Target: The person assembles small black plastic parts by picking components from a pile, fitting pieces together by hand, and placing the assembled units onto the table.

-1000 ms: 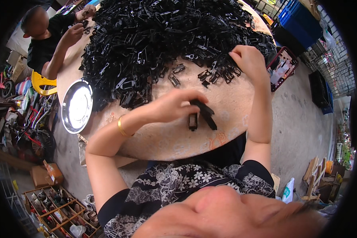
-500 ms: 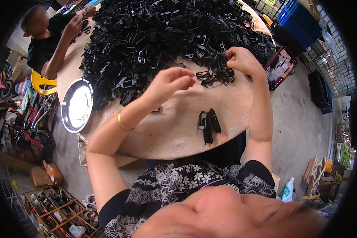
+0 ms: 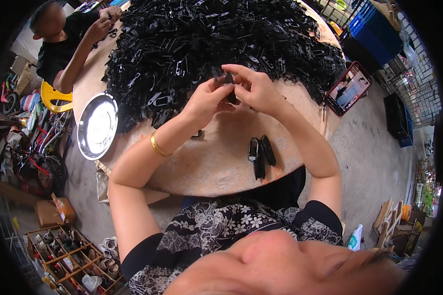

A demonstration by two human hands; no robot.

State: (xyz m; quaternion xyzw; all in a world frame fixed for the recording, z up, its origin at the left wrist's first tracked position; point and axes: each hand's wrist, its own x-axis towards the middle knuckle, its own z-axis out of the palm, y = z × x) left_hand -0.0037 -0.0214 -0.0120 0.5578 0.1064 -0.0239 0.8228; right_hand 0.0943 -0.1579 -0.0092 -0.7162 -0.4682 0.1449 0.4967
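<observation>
My left hand (image 3: 205,104), with a gold bangle at its wrist, meets my right hand (image 3: 257,91) above the table, at the near edge of a big heap of black plastic parts (image 3: 197,44). Pinched between the fingertips of both is a small black plastic part (image 3: 230,79); fingers cover much of it, so its exact shape is hidden. Nearer to me, two longer black pieces, one (image 3: 256,157) and another (image 3: 268,150), lie side by side on the tabletop. A small dark piece (image 3: 197,133) rests beside my left wrist.
The round table (image 3: 216,177) has a pale cover. A shiny metal dish (image 3: 97,127) sits at its left edge, a phone (image 3: 349,89) at its right. Another person (image 3: 71,42) handles parts at the far left, near a yellow stool (image 3: 55,101). Blue crates (image 3: 374,32) stand far right.
My right hand has moved left from the loose parts at the heap's right edge and joined my left hand. A black part now shows between their fingers.
</observation>
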